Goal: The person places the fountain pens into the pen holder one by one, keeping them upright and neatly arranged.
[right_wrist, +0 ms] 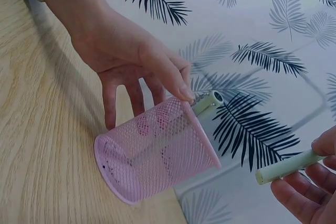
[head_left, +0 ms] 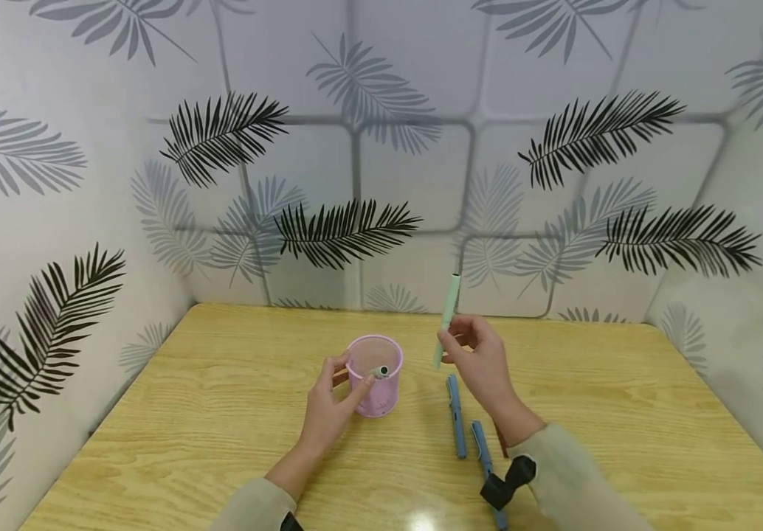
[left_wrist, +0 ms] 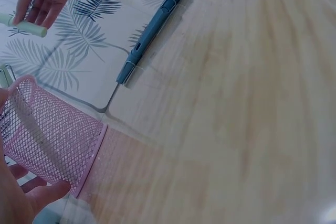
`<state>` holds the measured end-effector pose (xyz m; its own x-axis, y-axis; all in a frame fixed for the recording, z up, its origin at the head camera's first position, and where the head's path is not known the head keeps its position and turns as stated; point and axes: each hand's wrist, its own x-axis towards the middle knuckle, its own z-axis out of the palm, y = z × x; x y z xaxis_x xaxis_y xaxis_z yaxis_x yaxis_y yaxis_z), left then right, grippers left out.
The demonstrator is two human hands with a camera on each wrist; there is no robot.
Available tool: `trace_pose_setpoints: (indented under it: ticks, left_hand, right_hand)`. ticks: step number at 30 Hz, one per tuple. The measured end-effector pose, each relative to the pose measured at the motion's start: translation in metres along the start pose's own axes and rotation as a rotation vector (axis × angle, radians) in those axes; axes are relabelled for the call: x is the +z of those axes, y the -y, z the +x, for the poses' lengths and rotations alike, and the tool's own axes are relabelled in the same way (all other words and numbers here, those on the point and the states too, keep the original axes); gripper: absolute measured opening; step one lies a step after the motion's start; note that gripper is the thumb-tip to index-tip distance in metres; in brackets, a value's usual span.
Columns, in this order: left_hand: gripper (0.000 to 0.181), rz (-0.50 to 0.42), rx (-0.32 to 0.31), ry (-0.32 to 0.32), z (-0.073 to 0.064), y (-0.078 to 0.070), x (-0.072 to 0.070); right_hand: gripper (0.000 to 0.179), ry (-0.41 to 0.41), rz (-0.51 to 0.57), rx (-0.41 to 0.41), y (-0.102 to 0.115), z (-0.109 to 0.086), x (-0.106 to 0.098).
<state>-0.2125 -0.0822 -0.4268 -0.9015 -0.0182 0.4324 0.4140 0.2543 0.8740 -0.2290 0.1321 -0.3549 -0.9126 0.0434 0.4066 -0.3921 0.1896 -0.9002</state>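
Note:
A pink mesh pen cup (head_left: 376,402) stands on the table in front of me. My left hand (head_left: 325,413) grips it from the left, the thumb up at the rim and the fingers spread round its side. Inside leans a light green pen (right_wrist: 208,104), its end poking out over the rim by the thumb. To the right of the cup, my right hand (head_left: 485,371) pinches another light green pen (head_left: 451,299) between thumb and fingers, raised above the table and nearly upright in the head view. Beneath that hand lies a blue pen (head_left: 457,422) with a clip.
A second blue pen (head_left: 481,445) lies nearer to me, partly covered by the black wrist device (head_left: 509,481) on my right sleeve. Beside my right wrist shows a sliver of something reddish brown (head_left: 501,442). Leaf-patterned walls border the wooden table (head_left: 222,369) at the back and sides.

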Motion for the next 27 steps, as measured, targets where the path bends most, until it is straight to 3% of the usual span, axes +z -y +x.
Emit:
trace_pose_setpoints:
  ticks: [8,17,27]
  left_hand:
    - [0.042,-0.001,0.006,-0.006,0.000,0.001,0.000]
    - [0.039,0.000,0.015,-0.002,0.000,0.002,0.000]
    - [0.043,-0.009,-0.002,0.009,0.000,0.004,0.000]
  right_hand:
    - [0.019,0.009,0.037,-0.031,0.011,0.003,0.013]
    - [0.021,0.001,0.084,-0.067,-0.017,0.015,0.028]
    - [0.020,0.007,0.111,-0.086,-0.006,0.013,0.043]
